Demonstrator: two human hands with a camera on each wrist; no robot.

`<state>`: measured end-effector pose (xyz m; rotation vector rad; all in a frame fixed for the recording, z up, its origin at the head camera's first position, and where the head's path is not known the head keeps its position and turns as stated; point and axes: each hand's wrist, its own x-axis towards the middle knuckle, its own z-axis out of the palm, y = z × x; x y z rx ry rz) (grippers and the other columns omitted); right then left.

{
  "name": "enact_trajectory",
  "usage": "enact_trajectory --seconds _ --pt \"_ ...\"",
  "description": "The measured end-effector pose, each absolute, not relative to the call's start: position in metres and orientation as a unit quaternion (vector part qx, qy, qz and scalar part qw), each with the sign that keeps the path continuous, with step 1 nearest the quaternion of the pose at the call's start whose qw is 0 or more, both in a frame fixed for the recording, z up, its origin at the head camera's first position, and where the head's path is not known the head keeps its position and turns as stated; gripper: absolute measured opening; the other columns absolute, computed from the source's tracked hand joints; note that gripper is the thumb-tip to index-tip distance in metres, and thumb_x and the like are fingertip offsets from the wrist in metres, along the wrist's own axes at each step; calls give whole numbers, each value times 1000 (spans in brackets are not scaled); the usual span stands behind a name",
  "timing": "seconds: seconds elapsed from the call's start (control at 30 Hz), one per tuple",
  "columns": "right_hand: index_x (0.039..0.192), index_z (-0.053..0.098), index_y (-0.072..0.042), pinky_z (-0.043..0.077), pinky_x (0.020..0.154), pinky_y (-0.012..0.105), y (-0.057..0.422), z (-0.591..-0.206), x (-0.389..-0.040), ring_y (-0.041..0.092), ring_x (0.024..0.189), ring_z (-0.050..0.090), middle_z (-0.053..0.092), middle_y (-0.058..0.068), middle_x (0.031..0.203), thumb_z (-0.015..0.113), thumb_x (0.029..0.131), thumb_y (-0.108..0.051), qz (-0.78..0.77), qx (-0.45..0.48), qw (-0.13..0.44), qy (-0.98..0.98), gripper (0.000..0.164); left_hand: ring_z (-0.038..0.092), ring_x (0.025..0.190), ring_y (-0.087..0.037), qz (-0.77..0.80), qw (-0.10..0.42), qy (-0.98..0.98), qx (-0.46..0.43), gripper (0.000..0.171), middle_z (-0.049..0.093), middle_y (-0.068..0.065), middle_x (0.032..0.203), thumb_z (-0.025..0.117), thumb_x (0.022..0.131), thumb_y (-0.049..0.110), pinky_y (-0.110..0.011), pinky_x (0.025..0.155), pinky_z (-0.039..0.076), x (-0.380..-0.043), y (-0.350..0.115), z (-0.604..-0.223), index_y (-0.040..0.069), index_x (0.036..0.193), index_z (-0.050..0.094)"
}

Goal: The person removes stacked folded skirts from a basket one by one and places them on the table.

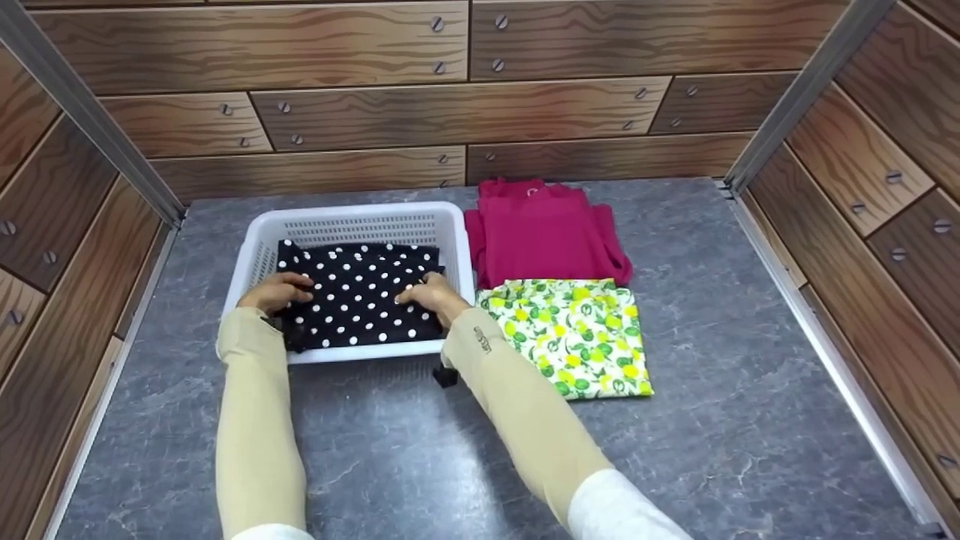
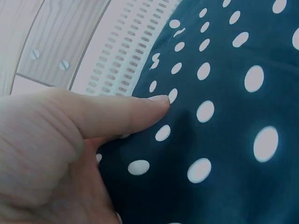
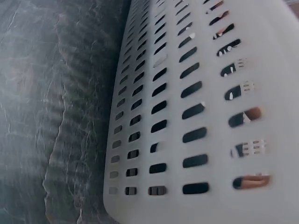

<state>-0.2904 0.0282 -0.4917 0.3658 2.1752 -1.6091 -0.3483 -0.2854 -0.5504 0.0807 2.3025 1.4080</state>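
A folded black cloth with white polka dots (image 1: pixel 360 292) lies in the white plastic basket (image 1: pixel 352 212). At the cloth's left edge, my left hand (image 1: pixel 276 292) holds it; in the left wrist view the thumb (image 2: pixel 135 112) lies on top, while the fingers go down beside and under the edge, mostly hidden. My right hand (image 1: pixel 436 296) grips the right edge inside the basket, thumb on the top face and fingers out of sight. The right wrist view is filled by the basket's slotted outer wall (image 3: pixel 187 112), with bits of skin and dotted cloth showing through slots.
Right of the basket lies a folded magenta garment (image 1: pixel 544 240), close against its wall. A folded lemon-print cloth (image 1: pixel 570 337) lies in front of that garment. Wood-pattern panels (image 1: pixel 465 112) close off the back and sides of the grey surface (image 1: pixel 720 375).
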Motion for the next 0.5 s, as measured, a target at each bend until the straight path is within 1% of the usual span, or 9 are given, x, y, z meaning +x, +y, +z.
enact_trajectory --seconds 0.07,0.1,0.13,0.17,0.23,0.3,0.37,0.4,0.5 --pt "148 41 6 43 107 38 29 -492 -290 31 125 52 50 22 145 77 82 -4 -581 117 200 780 76 52 104 -26 484 218 848 12 47 57 -24 127 73 87 7 -30 89 44 -330 -271 -518 -10 129 60" --pt "148 42 5 43 106 38 29 -492 -290 30 124 52 50 21 145 77 82 -3 -582 109 197 782 76 51 108 -28 478 218 851 8 48 54 -27 132 72 88 6 -30 90 43 -323 -266 -505 -11 131 58" --pt "148 43 4 43 105 37 30 -491 -289 29 122 51 50 21 145 77 81 -1 -584 101 194 782 75 47 114 -32 455 224 862 -10 53 46 -30 141 68 89 4 -33 93 43 -313 -257 -488 -13 136 51" --pt "147 45 3 44 104 37 30 -491 -289 28 120 52 50 20 144 76 80 1 -587 94 190 781 74 45 116 -33 446 227 866 -9 54 42 -32 144 67 91 4 -33 93 43 -309 -254 -480 -13 139 49" --pt "145 49 2 46 102 36 32 -490 -289 26 116 51 49 20 143 74 78 6 -595 78 185 778 72 44 116 -32 428 238 872 -5 57 34 -33 151 64 93 4 -30 89 44 -301 -251 -468 -11 144 44" --pt "140 56 3 48 97 32 33 -489 -289 22 111 49 51 20 141 72 76 12 -606 59 175 773 66 48 108 -27 430 249 868 5 61 31 -34 152 63 93 2 -26 84 46 -296 -250 -461 -11 148 39" --pt "132 63 4 52 88 28 33 -487 -289 19 103 51 54 20 137 69 74 17 -619 42 163 767 60 53 99 -20 445 245 861 18 65 29 -35 152 63 92 -1 -23 81 50 -293 -252 -459 -10 150 35" --pt "128 66 5 53 83 26 33 -486 -289 18 99 51 55 20 136 67 73 18 -624 35 158 765 57 54 98 -19 453 239 859 20 67 29 -35 152 63 91 -2 -21 79 51 -291 -252 -457 -11 151 34" --pt "121 71 5 53 71 22 34 -482 -288 15 90 53 58 20 133 65 73 20 -635 21 149 758 50 54 106 -25 471 205 858 29 69 29 -35 154 66 90 -2 -21 81 50 -285 -254 -457 -9 151 36"
